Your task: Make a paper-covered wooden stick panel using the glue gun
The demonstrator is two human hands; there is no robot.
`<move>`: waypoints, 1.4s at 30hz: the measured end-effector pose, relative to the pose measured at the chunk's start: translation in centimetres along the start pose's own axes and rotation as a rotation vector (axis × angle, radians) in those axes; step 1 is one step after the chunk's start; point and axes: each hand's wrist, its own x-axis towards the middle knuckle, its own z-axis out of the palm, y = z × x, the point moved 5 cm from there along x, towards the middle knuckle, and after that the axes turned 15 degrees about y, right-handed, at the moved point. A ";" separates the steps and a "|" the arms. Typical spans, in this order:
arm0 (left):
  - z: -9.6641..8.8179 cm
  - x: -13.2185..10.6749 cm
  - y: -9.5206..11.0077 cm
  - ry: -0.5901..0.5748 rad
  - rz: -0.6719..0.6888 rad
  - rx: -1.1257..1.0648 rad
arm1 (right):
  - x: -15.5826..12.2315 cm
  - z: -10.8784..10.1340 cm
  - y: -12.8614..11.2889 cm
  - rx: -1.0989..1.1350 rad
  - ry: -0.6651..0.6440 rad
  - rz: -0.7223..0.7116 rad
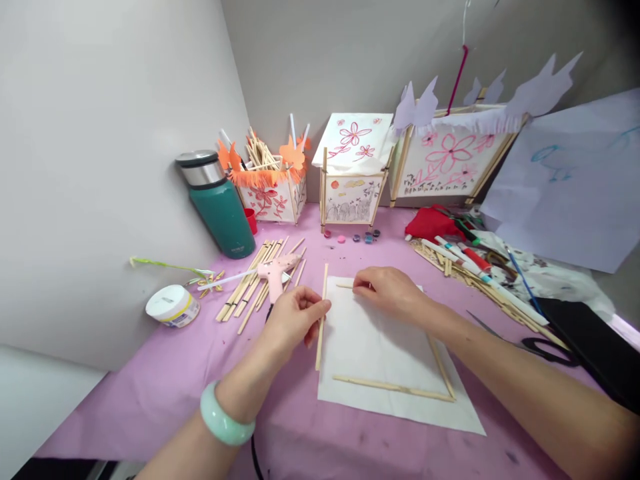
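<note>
A white paper sheet (380,347) lies on the pink table cover (150,400). Thin wooden sticks frame it: one along its left edge (321,320), one along the bottom (390,387), one on the right (442,367) and a short end showing at the top (344,286). My left hand (293,320), with a green bangle at the wrist, pinches the left stick. My right hand (387,291) rests with fingers curled on the top stick at the sheet's upper edge.
A pink glue gun (275,273) lies on a pile of loose sticks (255,280). A green flask (217,203), a white tub (173,305), three decorated paper lanterns (350,173), markers (465,260) and black scissors (540,347) surround the sheet.
</note>
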 end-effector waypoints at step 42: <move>2.0 0.9 -1.7 0.057 0.052 0.458 | -6.1 1.2 -4.7 0.301 -0.510 -0.060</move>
